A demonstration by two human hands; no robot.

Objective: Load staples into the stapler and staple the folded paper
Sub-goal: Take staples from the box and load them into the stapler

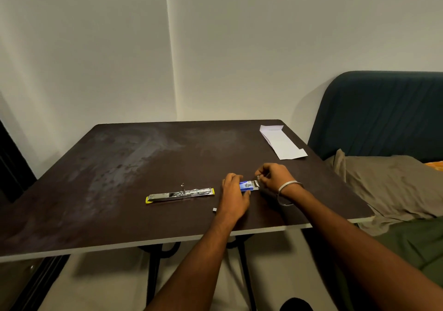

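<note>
Chrome and yellow, the stapler [180,193] lies opened flat near the surface's [119,167] front edge. A small staple piece [214,210] sits beside the left hand [233,197], whose fingers curl around a blue staple box [248,185]. The right hand [275,177] pinches at the box's open end. The folded paper [282,142] lies at the far right corner.

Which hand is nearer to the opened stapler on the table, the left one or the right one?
The left hand. It holds the blue staple box just right of the stapler, apart from it. The right hand is farther right, at the box's open end.
</note>
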